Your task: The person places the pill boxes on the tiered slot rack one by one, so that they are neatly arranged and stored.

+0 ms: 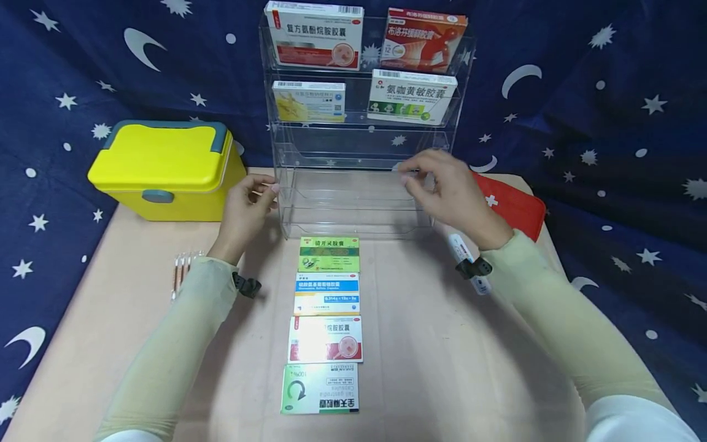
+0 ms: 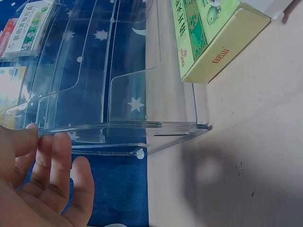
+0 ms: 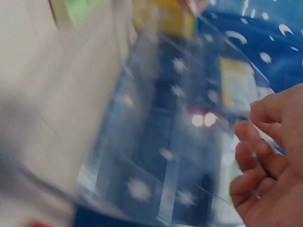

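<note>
A clear tiered display rack (image 1: 353, 215) stands at the back of the table. My left hand (image 1: 247, 212) pinches its left side edge between thumb and fingers; in the left wrist view the fingertips (image 2: 60, 142) lie right at the clear panel. My right hand (image 1: 442, 187) is in front of the rack's right half, fingers loosely bent with nothing between them. The upper tiers hold a white-and-red medicine box (image 1: 317, 37), a red medicine box (image 1: 422, 40), a yellow-and-white box (image 1: 309, 103) and a white-and-green box (image 1: 411, 98). The lower tiers hold no boxes.
Several medicine boxes lie in a column before the rack, a green one (image 1: 329, 254) nearest it. A yellow case (image 1: 166, 162) stands left, with swabs (image 1: 182, 270) before it. On the right are a red pouch (image 1: 519, 205) and a white tube-like item (image 1: 461, 248) partly under my wrist.
</note>
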`<state>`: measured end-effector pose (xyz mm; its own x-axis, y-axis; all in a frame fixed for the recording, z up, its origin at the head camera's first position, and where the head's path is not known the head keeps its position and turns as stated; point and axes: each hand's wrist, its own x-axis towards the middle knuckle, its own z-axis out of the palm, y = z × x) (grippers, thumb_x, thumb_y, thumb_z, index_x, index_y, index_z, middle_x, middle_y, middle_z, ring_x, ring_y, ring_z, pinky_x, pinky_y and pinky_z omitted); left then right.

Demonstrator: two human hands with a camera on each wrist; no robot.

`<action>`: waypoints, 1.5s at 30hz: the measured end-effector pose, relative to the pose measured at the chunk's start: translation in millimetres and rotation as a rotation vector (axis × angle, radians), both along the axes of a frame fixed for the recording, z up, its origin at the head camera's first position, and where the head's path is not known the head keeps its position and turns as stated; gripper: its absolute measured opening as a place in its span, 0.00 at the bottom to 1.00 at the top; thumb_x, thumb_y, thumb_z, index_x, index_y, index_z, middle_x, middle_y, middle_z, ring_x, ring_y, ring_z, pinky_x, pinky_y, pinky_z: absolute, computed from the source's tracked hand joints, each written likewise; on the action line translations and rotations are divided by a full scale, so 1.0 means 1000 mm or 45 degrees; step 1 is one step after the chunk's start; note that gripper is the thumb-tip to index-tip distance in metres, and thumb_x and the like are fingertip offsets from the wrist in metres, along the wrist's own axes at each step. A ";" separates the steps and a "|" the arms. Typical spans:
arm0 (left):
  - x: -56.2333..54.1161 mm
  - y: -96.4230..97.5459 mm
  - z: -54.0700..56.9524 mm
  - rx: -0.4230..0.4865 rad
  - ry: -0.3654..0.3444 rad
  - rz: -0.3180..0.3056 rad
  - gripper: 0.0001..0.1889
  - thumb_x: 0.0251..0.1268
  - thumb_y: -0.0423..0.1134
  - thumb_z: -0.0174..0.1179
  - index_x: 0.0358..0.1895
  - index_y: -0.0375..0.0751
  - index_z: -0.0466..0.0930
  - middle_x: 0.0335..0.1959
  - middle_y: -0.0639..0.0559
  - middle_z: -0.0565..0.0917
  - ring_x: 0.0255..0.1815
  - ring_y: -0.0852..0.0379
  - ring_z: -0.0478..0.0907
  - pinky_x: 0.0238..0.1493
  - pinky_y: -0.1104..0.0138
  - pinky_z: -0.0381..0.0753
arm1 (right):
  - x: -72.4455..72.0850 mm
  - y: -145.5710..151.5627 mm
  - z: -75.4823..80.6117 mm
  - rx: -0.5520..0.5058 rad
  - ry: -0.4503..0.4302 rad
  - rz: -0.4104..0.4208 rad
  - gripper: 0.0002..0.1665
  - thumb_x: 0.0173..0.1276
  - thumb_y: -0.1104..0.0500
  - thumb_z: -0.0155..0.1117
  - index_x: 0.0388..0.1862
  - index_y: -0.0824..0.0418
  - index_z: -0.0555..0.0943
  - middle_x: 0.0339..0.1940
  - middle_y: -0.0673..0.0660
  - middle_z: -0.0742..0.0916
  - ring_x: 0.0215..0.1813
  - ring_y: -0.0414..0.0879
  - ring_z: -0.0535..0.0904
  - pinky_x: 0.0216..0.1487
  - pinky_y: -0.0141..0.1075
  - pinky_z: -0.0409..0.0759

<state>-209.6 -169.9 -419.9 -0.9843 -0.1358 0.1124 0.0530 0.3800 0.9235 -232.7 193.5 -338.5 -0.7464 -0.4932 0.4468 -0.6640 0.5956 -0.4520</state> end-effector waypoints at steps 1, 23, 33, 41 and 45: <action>0.000 0.000 0.000 -0.001 0.007 -0.001 0.13 0.77 0.40 0.59 0.56 0.38 0.80 0.41 0.45 0.80 0.36 0.49 0.83 0.38 0.67 0.83 | 0.006 -0.003 -0.011 0.005 -0.064 0.016 0.10 0.72 0.59 0.67 0.50 0.56 0.88 0.46 0.49 0.87 0.41 0.43 0.78 0.37 0.39 0.75; 0.001 0.001 -0.002 -0.002 0.056 -0.014 0.13 0.77 0.41 0.59 0.55 0.36 0.81 0.40 0.42 0.82 0.35 0.48 0.82 0.35 0.71 0.81 | 0.044 -0.053 -0.136 0.349 -0.431 0.000 0.25 0.72 0.47 0.67 0.61 0.60 0.83 0.24 0.44 0.79 0.27 0.39 0.73 0.26 0.35 0.71; 0.002 -0.001 -0.001 0.000 0.047 -0.013 0.13 0.77 0.40 0.59 0.55 0.36 0.80 0.40 0.43 0.81 0.37 0.44 0.82 0.35 0.70 0.81 | 0.049 -0.053 -0.139 0.275 -0.525 0.031 0.30 0.68 0.47 0.72 0.61 0.62 0.77 0.28 0.44 0.80 0.25 0.38 0.72 0.27 0.34 0.72; 0.002 -0.001 0.000 -0.016 0.027 -0.011 0.13 0.77 0.41 0.59 0.55 0.38 0.80 0.40 0.46 0.81 0.36 0.51 0.82 0.37 0.68 0.82 | 0.053 -0.054 -0.141 0.221 -0.574 0.034 0.36 0.71 0.45 0.69 0.69 0.64 0.74 0.32 0.47 0.81 0.27 0.39 0.73 0.27 0.35 0.72; 0.002 0.000 0.000 -0.012 0.033 -0.013 0.13 0.77 0.40 0.59 0.55 0.37 0.80 0.40 0.45 0.81 0.36 0.48 0.82 0.36 0.68 0.82 | 0.055 -0.054 -0.143 0.197 -0.531 0.002 0.32 0.69 0.45 0.70 0.65 0.61 0.77 0.36 0.51 0.80 0.31 0.41 0.71 0.30 0.36 0.71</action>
<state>-207.4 -170.2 -419.7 -0.9824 -0.1245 0.1390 0.0806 0.3882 0.9180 -177.4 139.4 -481.0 -0.8462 -0.5321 0.0288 -0.4451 0.6761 -0.5872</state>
